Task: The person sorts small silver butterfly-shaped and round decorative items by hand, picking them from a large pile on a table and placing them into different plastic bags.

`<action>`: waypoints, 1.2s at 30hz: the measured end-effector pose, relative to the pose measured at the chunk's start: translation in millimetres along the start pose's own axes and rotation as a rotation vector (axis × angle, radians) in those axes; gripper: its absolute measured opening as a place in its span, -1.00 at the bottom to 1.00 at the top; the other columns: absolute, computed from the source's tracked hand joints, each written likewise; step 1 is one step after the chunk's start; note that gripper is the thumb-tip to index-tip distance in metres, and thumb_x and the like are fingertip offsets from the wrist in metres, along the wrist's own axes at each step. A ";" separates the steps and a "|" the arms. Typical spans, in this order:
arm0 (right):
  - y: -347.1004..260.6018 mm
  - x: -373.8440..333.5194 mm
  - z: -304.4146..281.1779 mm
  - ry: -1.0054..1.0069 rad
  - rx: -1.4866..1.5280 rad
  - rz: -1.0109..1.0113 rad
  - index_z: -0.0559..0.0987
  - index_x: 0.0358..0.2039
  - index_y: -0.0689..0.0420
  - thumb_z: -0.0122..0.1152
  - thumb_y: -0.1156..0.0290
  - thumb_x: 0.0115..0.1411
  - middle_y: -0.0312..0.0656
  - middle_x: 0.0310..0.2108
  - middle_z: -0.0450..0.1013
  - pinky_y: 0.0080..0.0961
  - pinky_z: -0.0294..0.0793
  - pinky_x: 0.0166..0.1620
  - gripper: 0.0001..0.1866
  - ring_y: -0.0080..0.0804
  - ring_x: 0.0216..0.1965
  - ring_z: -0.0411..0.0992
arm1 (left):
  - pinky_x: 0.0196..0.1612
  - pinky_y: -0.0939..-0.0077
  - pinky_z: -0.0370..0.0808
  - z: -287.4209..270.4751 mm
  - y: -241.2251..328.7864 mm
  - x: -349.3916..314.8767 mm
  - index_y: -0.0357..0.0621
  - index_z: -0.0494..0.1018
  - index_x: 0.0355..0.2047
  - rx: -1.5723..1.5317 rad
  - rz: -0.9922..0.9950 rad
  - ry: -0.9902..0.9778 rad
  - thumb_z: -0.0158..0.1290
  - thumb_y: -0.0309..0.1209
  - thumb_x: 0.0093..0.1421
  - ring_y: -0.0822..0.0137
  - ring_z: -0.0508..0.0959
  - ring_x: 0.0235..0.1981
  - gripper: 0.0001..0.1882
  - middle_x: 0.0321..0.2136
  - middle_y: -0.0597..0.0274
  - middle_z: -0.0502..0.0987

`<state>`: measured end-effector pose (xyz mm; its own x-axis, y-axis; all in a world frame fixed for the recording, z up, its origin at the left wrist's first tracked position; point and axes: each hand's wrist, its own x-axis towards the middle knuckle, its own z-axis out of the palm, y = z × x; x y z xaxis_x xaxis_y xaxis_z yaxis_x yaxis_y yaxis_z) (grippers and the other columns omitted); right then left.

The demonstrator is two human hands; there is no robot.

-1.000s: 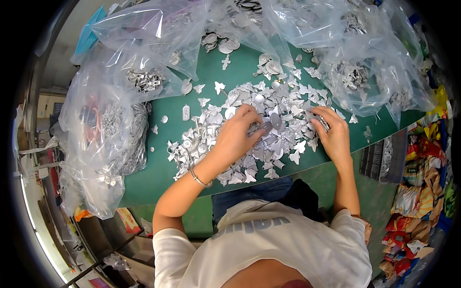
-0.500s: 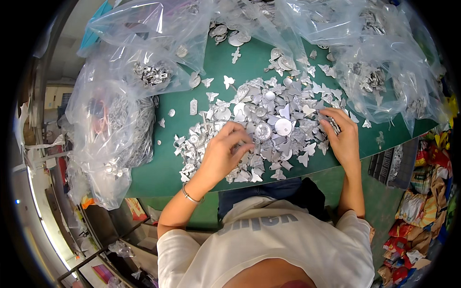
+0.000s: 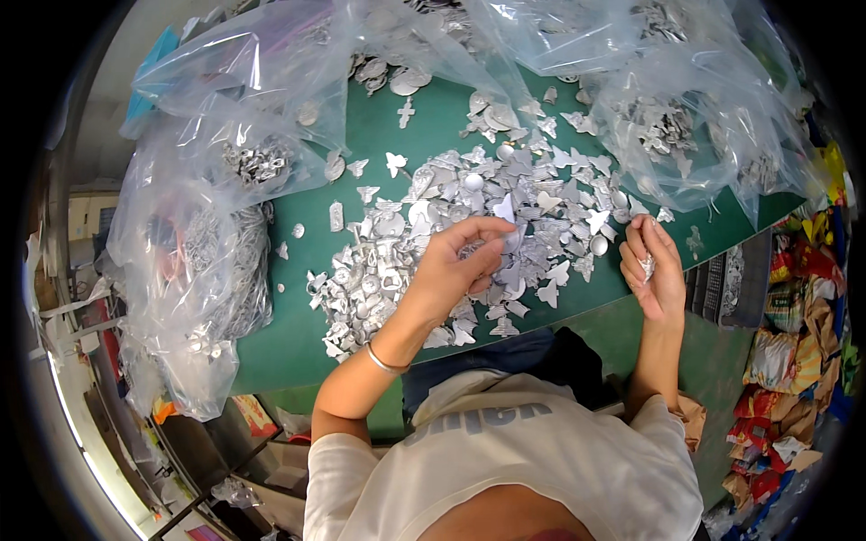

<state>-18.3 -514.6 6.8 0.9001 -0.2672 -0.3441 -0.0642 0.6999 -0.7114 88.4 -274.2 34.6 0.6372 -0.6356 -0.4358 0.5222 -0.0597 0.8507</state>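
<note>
A heap of small silver metal shapes [image 3: 469, 225], hearts, crosses, discs and winged pieces, lies on a green table [image 3: 298, 325]. My left hand [image 3: 456, 266] hovers over the heap's near side and pinches one flat silver piece [image 3: 505, 209] between thumb and fingertips. My right hand [image 3: 654, 266] is lifted off the table at the heap's right edge, fingers curled around a few small silver pieces [image 3: 646, 264]. A thin bangle [image 3: 383, 361] sits on my left wrist.
Clear plastic bags holding more silver pieces ring the table: one at the left [image 3: 194, 261], one at the back left [image 3: 262, 99], others at the back right [image 3: 686, 117]. Colourful packets [image 3: 794, 361] pile up at the right. A dark basket [image 3: 726, 279] stands beside the table's right edge.
Both hands have lifted off the heap. The left hand has raised one silver piece in its fingertips, and the right hand has drawn back to the right with pieces in it.
</note>
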 end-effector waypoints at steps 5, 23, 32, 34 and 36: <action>-7.3 -8.4 -9.3 -0.077 0.241 0.023 0.30 -0.13 0.28 -0.15 0.41 0.26 -0.27 -0.49 0.16 -0.75 0.08 -0.66 -0.75 -0.62 -0.61 0.11 | -0.25 0.48 0.40 9.1 -3.2 -0.1 -0.30 0.23 0.04 -0.599 -0.162 -0.070 -0.28 -0.14 0.27 0.23 0.37 -0.08 -0.49 -0.07 0.04 0.36; 14.5 -14.8 4.6 -0.177 0.286 0.193 0.27 -0.17 0.23 -0.21 0.47 0.27 -0.29 -0.54 0.10 -0.71 0.09 -0.74 -0.84 -0.63 -0.67 0.02 | -0.48 0.60 0.36 -143.3 69.2 -149.6 -0.26 0.33 -0.16 -0.576 0.705 0.908 -0.10 -0.56 0.10 0.47 0.38 -0.53 -0.74 -0.49 0.33 0.39; 18.1 -18.1 14.8 -0.245 0.173 0.186 0.27 -0.16 0.21 -0.22 0.46 0.28 -0.31 -0.54 0.09 -0.75 0.09 -0.73 -0.84 -0.64 -0.65 0.04 | 0.23 0.12 -0.10 -260.8 129.8 -158.3 -0.24 0.29 -0.01 -0.308 0.702 1.275 -0.20 -0.41 0.16 0.21 0.20 0.03 -0.62 -0.01 0.06 0.24; 19.1 -22.4 13.8 -0.188 0.162 0.178 0.27 -0.17 0.21 -0.21 0.47 0.28 -0.32 -0.55 0.08 -0.75 0.07 -0.74 -0.85 -0.64 -0.66 0.03 | 0.13 0.24 0.13 -257.6 109.3 -158.0 -0.26 0.33 -0.07 -0.218 0.960 1.264 -0.20 -0.49 0.14 0.27 0.27 -0.05 -0.67 -0.07 0.09 0.30; 19.7 -23.8 13.5 -0.162 0.155 0.176 0.28 -0.18 0.22 -0.21 0.47 0.28 -0.32 -0.56 0.08 -0.74 0.07 -0.74 -0.85 -0.64 -0.66 0.03 | -0.04 0.40 0.31 -237.4 89.5 -154.6 -0.28 0.37 -0.18 -0.043 1.128 1.318 -0.19 -0.57 0.12 0.35 0.35 -0.17 -0.74 -0.18 0.14 0.36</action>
<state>-35.1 -485.6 9.3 0.9388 -0.0319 -0.3429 -0.1702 0.8226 -0.5425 171.2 1.4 108.3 0.6546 0.6581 0.3721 -0.4692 -0.0324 0.8825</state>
